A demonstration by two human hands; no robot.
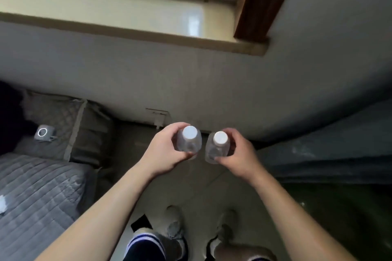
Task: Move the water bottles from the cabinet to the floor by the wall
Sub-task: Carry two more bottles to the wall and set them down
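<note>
**Left hand (163, 149) and right hand (239, 153) each gripped a bottle near the wall**

Both hands sat in the middle of the frame, fingers and thumbs curled round the shoulders of two clear plastic bottles. The left bottle (188, 144) and the right bottle (212, 151) were smooth, see-through and rounded, each topped with a flat white round cap. They stood side by side, just apart. Each bottle's long axis ran upright, cap facing up toward the camera and base pointing down at the floor (201, 178). Whether the bases touched the floor could not be told. The floor looked pale, hard and tiled. Just beyond the bottles rose the plain grey wall (191, 82), with a glossy cream windowsill (127, 17) across the upper part of the frame. At lower left lay a bed (38, 186) under a grey ribbed quilt.
</note>
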